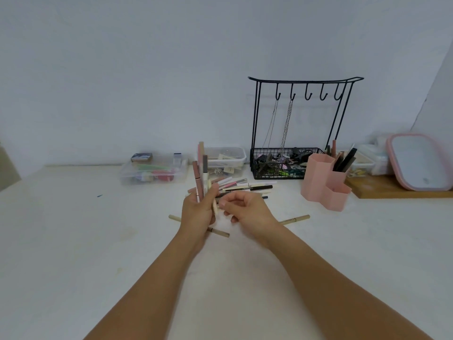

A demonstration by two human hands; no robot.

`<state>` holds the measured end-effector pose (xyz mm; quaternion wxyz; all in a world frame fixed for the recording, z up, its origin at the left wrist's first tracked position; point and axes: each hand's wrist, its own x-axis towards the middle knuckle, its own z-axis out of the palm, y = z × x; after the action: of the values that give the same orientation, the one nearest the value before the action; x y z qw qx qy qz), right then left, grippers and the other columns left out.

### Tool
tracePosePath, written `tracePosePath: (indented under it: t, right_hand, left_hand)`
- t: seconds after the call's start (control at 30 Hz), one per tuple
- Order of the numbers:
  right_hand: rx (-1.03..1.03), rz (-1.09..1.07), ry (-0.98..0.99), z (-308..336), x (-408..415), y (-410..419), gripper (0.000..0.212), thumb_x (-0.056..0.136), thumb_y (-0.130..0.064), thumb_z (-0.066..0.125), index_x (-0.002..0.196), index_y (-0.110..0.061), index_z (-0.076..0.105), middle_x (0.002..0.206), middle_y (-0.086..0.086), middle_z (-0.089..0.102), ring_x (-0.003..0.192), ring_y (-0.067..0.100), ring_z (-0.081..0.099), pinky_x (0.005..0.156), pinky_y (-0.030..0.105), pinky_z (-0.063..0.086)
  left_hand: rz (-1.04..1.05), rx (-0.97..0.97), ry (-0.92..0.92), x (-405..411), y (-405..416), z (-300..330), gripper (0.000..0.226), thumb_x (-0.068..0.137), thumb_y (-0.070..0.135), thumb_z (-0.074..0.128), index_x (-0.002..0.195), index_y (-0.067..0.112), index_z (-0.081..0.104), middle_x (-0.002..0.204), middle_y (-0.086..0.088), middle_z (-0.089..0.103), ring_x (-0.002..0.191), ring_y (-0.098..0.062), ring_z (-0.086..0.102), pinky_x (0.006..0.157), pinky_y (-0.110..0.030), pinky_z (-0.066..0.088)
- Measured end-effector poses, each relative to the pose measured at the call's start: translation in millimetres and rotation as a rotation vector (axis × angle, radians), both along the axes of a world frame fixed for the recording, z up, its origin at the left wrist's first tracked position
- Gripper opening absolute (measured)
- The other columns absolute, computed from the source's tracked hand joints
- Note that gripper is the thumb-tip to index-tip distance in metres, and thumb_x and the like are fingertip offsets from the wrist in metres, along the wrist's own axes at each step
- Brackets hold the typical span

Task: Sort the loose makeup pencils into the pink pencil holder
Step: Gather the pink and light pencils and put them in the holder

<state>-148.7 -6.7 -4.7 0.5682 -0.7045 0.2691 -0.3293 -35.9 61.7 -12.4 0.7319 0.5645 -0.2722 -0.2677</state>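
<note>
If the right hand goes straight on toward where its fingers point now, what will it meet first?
The right hand has curled fingers pointing left, toward the left hand. Most likely it would first meet the beige pencil that this hand grips with the bundle, though depth is unclear.

Along the white table's (73,241) far edge: 2 clear plastic boxes (154,171) (226,157) of small items, then a black wire hook stand (304,128) with 2 chains (285,126) hanging. At the far right corner, a pink-rimmed mirror (419,161) leans on a wooden board (382,190).

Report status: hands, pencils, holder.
Left hand grips pencil bunch upright. Right hand curled, contents unclear. Loose pencils on table. Pink holder unobstructed.
</note>
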Motion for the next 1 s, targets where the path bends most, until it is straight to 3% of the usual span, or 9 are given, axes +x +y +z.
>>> tracePosePath:
  t: [0.1, 0.17, 0.23, 0.37, 0.5, 0.57, 0.73, 1.0]
  right_hand:
    - [-0.53, -0.254, 0.315, -0.2, -11.1, -26.1, 0.01, 0.093, -0.019, 0.065, 0.1, -0.017, 0.071, 0.092, -0.004, 0.069, 0.083, 0.008, 0.06, 0.073, 0.021, 0.047]
    - [-0.721, -0.282, 0.578, -6.5, -19.1, -41.7, 0.017, 0.096, -0.023, 0.058, 0.111, -0.022, 0.067, 0.106, -0.002, 0.066, 0.101, 0.017, 0.055, 0.083, 0.033, 0.049]
    - [-0.744, -0.267, 0.696, -12.4, -23.9, -50.9, 0.02, 0.098, -0.022, 0.052, 0.114, -0.023, 0.065, 0.109, 0.001, 0.064, 0.106, 0.023, 0.054, 0.085, 0.04, 0.05]
    - [-0.82, -0.279, 0.785, -12.5, -25.3, -56.3, 0.023, 0.098, -0.02, 0.048, 0.115, -0.022, 0.063, 0.112, 0.002, 0.064, 0.104, 0.025, 0.052, 0.084, 0.041, 0.048]
    - [-0.823, -0.293, 0.822, -12.1, -25.7, -57.1, 0.021, 0.099, -0.021, 0.052, 0.115, -0.022, 0.065, 0.112, 0.003, 0.064, 0.106, 0.026, 0.05, 0.086, 0.041, 0.048]
    - [-0.82, -0.287, 0.808, -10.4, -26.4, -57.0, 0.022, 0.097, -0.023, 0.055, 0.116, -0.025, 0.066, 0.113, 0.002, 0.065, 0.106, 0.025, 0.051, 0.085, 0.038, 0.048]
    - [-0.739, -0.218, 0.558, -1.3, -24.2, -44.3, 0.02, 0.094, -0.024, 0.062, 0.113, -0.025, 0.07, 0.115, -0.007, 0.064, 0.109, 0.016, 0.055, 0.094, 0.035, 0.048]
    - [-0.737, -0.105, 0.694, 0.9, -19.4, -36.5, 0.014, 0.094, -0.015, 0.059, 0.099, -0.018, 0.072, 0.097, -0.001, 0.063, 0.088, 0.017, 0.06, 0.08, 0.032, 0.051]
  left_hand:
    - [0.021, -0.016, 0.069, 2.6, -1.4, 1.5, 0.027, 0.101, 0.032, 0.06, 0.081, 0.014, 0.054, 0.062, -0.002, 0.05, 0.049, -0.012, 0.049, 0.038, -0.021, 0.034]
    - [0.013, -0.031, 0.063, 4.5, 0.2, 2.1, 0.021, 0.103, 0.034, 0.057, 0.093, 0.016, 0.059, 0.065, -0.002, 0.057, 0.055, -0.012, 0.058, 0.038, -0.021, 0.039]
    - [0.013, -0.031, 0.042, 5.7, 1.2, 0.2, 0.02, 0.101, 0.038, 0.059, 0.098, 0.018, 0.059, 0.063, -0.001, 0.059, 0.053, -0.012, 0.058, 0.039, -0.021, 0.04]
    - [0.011, -0.033, 0.005, 5.6, 3.8, -0.7, 0.025, 0.098, 0.038, 0.065, 0.084, 0.02, 0.055, 0.057, 0.001, 0.048, 0.045, -0.012, 0.044, 0.041, -0.023, 0.03]
    - [0.089, -0.022, 0.094, 11.3, 4.5, 1.3, 0.035, 0.096, 0.038, 0.067, 0.076, 0.02, 0.045, 0.054, 0.003, 0.038, 0.043, -0.01, 0.03, 0.04, -0.023, 0.023]
    - [0.101, -0.018, 0.127, 13.8, 3.6, 1.5, 0.036, 0.098, 0.038, 0.064, 0.075, 0.02, 0.044, 0.054, 0.003, 0.036, 0.042, -0.009, 0.028, 0.039, -0.022, 0.023]
    - [0.076, 0.004, 0.099, 12.4, 2.9, -0.5, 0.038, 0.1, 0.041, 0.06, 0.075, 0.018, 0.043, 0.052, 0.004, 0.038, 0.042, -0.011, 0.031, 0.04, -0.023, 0.026]
    - [0.088, 0.02, 0.082, 11.0, 1.8, -1.1, 0.033, 0.099, 0.041, 0.062, 0.083, 0.015, 0.051, 0.055, 0.004, 0.042, 0.041, -0.008, 0.035, 0.04, -0.023, 0.027]
